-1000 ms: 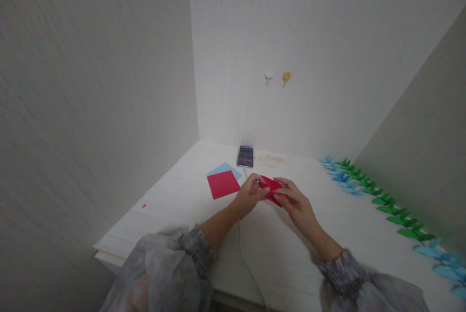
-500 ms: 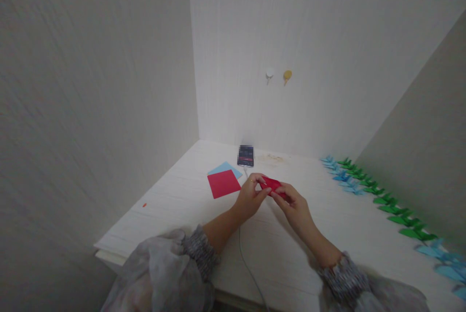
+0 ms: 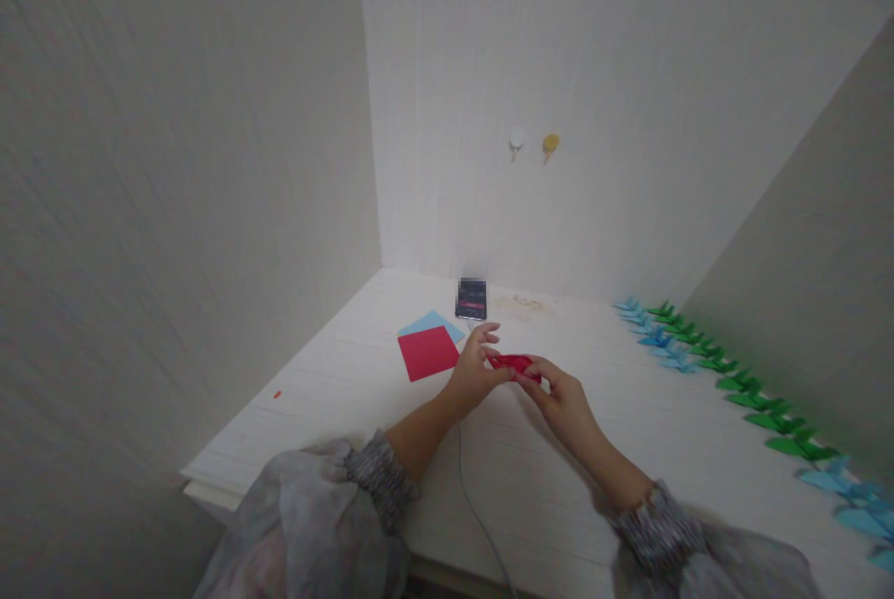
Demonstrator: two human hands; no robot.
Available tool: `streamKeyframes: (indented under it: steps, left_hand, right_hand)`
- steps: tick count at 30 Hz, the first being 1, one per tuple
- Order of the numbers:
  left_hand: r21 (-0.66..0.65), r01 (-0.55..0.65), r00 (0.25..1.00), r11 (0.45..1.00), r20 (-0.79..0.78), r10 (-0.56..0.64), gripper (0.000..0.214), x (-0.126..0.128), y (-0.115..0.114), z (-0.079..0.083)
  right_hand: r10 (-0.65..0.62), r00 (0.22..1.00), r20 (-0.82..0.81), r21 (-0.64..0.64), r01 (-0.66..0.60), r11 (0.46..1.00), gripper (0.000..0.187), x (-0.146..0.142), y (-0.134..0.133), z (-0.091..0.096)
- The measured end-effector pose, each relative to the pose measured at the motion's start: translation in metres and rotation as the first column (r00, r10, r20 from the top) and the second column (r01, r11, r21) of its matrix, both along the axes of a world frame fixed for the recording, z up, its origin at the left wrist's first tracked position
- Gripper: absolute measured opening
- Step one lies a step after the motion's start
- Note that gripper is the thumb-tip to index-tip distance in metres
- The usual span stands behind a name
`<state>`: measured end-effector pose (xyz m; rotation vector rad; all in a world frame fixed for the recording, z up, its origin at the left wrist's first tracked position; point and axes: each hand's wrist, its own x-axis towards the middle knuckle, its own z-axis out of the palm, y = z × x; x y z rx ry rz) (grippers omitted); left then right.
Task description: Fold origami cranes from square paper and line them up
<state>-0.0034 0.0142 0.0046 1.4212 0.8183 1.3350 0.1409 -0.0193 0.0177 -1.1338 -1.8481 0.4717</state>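
Observation:
A small folded piece of red paper (image 3: 517, 364) is held above the white table, between both hands. My right hand (image 3: 562, 394) pinches its right end between thumb and fingers. At the left end, my left hand (image 3: 479, 375) grips the paper with its thumb and a finger behind, while other fingers are raised and apart. Part of the folds is hidden by the fingertips. To the left lies a flat red paper square (image 3: 427, 354), partly covering a light blue sheet (image 3: 434, 318).
A phone (image 3: 471, 299) rests against the back wall, its grey cable (image 3: 471, 506) running towards the front edge. Along the right side stand rows of green folded paper figures (image 3: 744, 385) and blue ones (image 3: 656, 338). Two hooks (image 3: 551, 144) are on the wall.
The left fingers have lifted and spread away from the paper's top. The folded red paper has tilted and now looks narrower, slightly lower. The right hand has shifted a little left.

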Motion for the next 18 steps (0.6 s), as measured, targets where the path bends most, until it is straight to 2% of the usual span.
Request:
streamKeyframes:
  steps: [4, 7, 9, 13, 15, 18]
  left_hand:
    - [-0.105, 0.132, 0.989, 0.986, -0.052, -0.138, 0.054, 0.000, 0.000, -0.001]
    - [-0.113, 0.205, 0.977, 0.972, -0.026, -0.210, 0.048, 0.001, 0.004, -0.008]
    - [-0.091, 0.221, 0.975, 0.971, -0.014, -0.223, 0.044, 0.002, 0.007, -0.013]
    - [0.002, 0.199, 0.975, 0.980, -0.101, -0.198, 0.040, 0.001, 0.008, -0.016]
    - [0.043, 0.173, 0.969, 0.984, -0.187, -0.162, 0.046, 0.001, 0.006, -0.013]
    - [0.034, 0.169, 0.959, 0.985, -0.238, -0.156, 0.057, 0.001, 0.002, -0.010]
  right_hand:
    - [0.000, 0.998, 0.067, 0.030, -0.002, 1.000, 0.008, 0.005, 0.004, -0.004]
    - [0.001, 0.996, 0.094, 0.065, -0.007, 0.998, 0.006, 0.007, 0.006, -0.006]
    - [-0.033, 0.994, 0.104, 0.100, 0.023, 0.995, 0.004, 0.007, 0.006, -0.006]
    - [-0.114, 0.989, 0.098, 0.121, 0.102, 0.987, 0.017, 0.006, 0.005, -0.006]
    - [-0.115, 0.989, 0.090, 0.102, 0.106, 0.989, 0.023, 0.005, 0.004, -0.006]
    - [-0.063, 0.996, 0.069, 0.068, 0.058, 0.996, 0.026, 0.003, 0.004, -0.007]
